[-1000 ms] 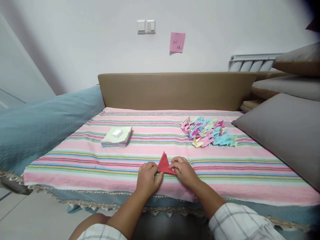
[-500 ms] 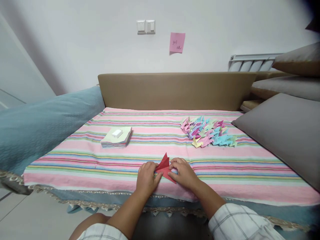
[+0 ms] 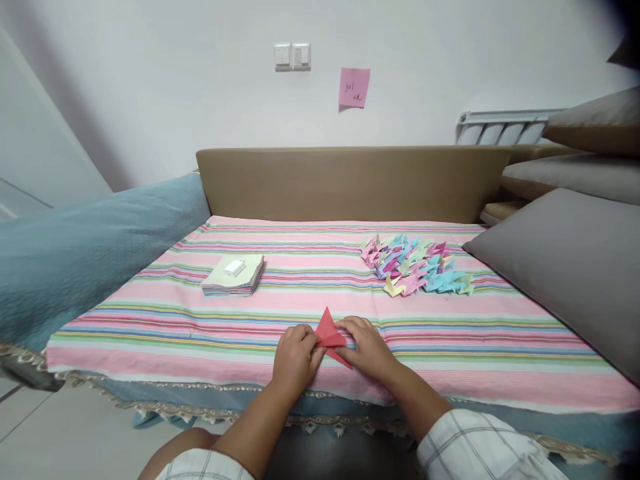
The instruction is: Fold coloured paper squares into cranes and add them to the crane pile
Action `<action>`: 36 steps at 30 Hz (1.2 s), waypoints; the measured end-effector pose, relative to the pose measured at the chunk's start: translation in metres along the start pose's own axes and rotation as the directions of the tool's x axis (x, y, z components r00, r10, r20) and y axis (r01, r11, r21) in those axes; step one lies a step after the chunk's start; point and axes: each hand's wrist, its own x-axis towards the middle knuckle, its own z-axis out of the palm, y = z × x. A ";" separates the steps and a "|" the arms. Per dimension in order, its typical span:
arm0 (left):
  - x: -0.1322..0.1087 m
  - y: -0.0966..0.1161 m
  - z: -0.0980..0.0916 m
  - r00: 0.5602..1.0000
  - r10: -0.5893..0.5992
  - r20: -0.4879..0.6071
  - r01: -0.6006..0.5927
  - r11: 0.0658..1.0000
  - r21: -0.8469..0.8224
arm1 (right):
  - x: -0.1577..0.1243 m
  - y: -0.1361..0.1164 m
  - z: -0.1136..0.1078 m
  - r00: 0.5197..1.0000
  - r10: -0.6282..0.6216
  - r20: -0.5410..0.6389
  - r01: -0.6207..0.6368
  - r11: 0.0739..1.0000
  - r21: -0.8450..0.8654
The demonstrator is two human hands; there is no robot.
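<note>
A red sheet of origami paper, partly folded with a point facing away from me, lies between my hands on the striped cloth. My left hand pinches its left edge between thumb and fingers. On the opposite side, my right hand grips the right edge, thumb below and fingers above. One lower corner of the paper sticks out beneath my right thumb. The fingertips hide parts of both edges.
Ahead on the right sits a cluster of folded paper cranes in several colours. A stack of square paper with a small white box on top lies ahead on the left. Grey cushions line the right side.
The upper part of the red paper has gone from a raised, split shape to a flatter triangle. Both hands stay in nearly the same place, with the fingers slightly shifted.
</note>
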 end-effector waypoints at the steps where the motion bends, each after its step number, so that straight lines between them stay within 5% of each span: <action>1: 0.000 0.000 0.000 1.000 -0.013 0.001 0.013 0.999 -0.034 | 0.000 0.000 0.000 1.000 -0.005 0.004 0.005 1.000 0.002; 10: 0.003 -0.002 -0.005 0.989 -0.107 -0.099 0.085 0.975 -0.205 | -0.002 -0.002 -0.014 0.991 -0.121 0.055 0.114 0.986 0.119; 13: 0.002 -0.002 -0.008 0.978 -0.192 -0.080 0.147 0.910 -0.387 | -0.001 -0.004 -0.020 0.986 -0.165 0.006 0.161 0.966 0.203; 18: 0.006 0.006 -0.009 0.955 -0.293 0.035 0.189 0.517 -0.835 | -0.001 -0.013 -0.019 0.998 -0.058 0.000 0.049 0.839 0.541; 23: 0.012 0.009 -0.008 0.869 -0.466 0.166 0.298 0.226 -0.927 | 0.001 -0.016 -0.009 0.989 0.143 0.029 -0.119 0.670 0.733; 25: 0.013 0.007 -0.007 0.839 -0.524 0.148 0.305 0.228 -0.924 | 0.003 -0.014 -0.007 0.979 0.204 0.000 -0.133 0.637 0.759; 28: 0.012 0.007 -0.005 0.828 -0.559 0.032 0.272 0.352 -0.896 | 0.005 -0.012 -0.008 0.954 0.280 -0.105 -0.109 0.653 0.749; 32: 0.009 0.017 -0.006 0.912 -0.405 0.073 0.259 0.427 -0.866 | 0.004 -0.018 -0.011 0.926 0.283 -0.251 -0.042 0.735 0.677; 36: 0.006 0.028 -0.005 0.954 -0.249 0.169 0.243 0.307 -0.920 | 0.002 -0.029 -0.011 0.938 0.114 -0.328 0.095 0.825 0.558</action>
